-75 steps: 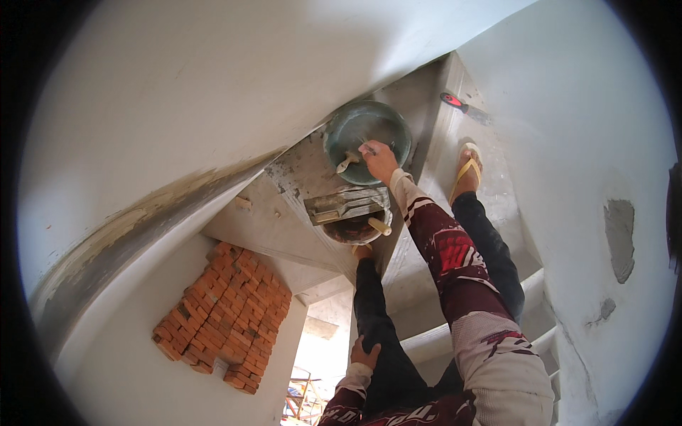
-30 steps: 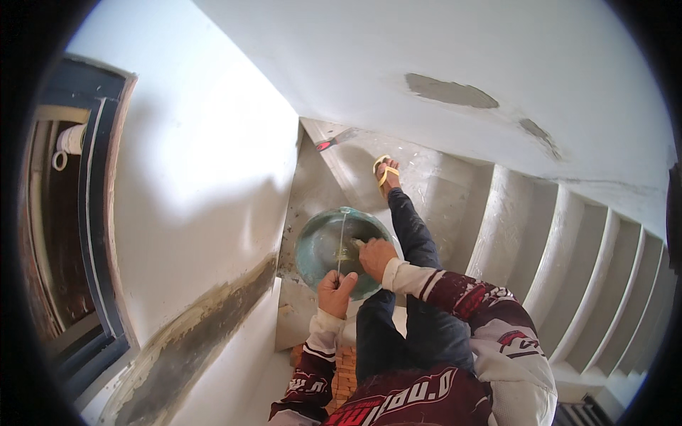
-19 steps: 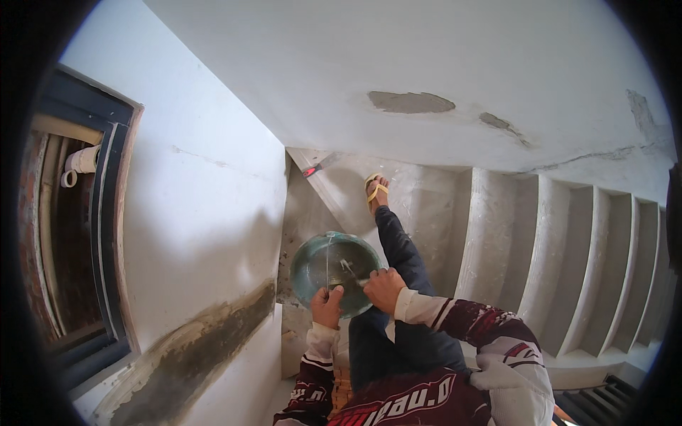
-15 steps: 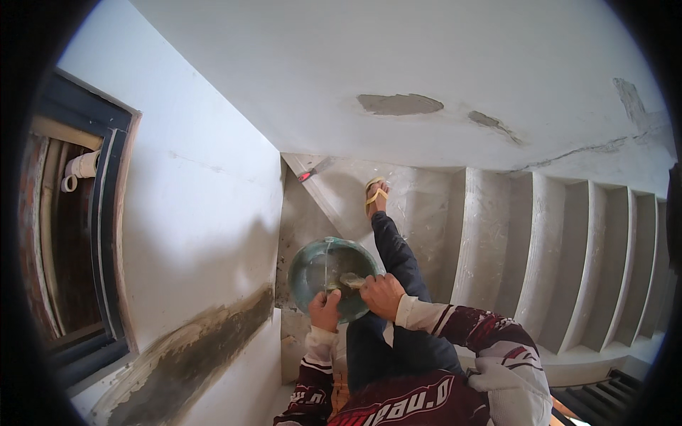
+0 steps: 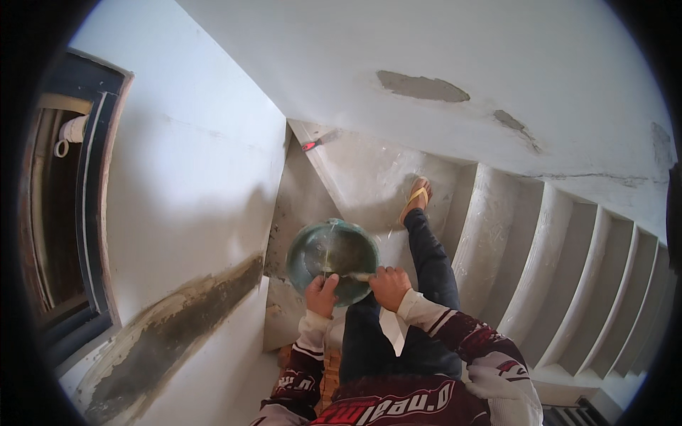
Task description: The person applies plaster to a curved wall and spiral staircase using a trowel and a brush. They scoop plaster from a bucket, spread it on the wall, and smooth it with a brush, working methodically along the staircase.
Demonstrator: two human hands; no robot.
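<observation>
A round green basin [image 5: 312,248] is below me at centre, with a thin pale line across it, perhaps a handle or cord. My left hand [image 5: 320,295] pinches this line at the basin's near side. My right hand [image 5: 389,287] grips a pale brush [image 5: 355,275] held over the inside of the basin; its bristle end is hard to make out. My dark-trousered right leg [image 5: 430,255] stretches forward to a foot in a yellow sandal [image 5: 415,199]. A red-and-black scraper [image 5: 311,145] lies farther up on the landing.
Concrete steps [image 5: 526,263] descend along the right. White walls [image 5: 185,177] enclose the landing, one with a long grey patch [image 5: 177,341]. A dark-framed opening [image 5: 99,199] at left holds pale rolls [image 5: 71,131]. Orange bricks [image 5: 329,380] show below.
My left hand has left my leg and joined my right at the basin. The view has swung toward the steps. Most recently, my right foot has shifted rightward.
</observation>
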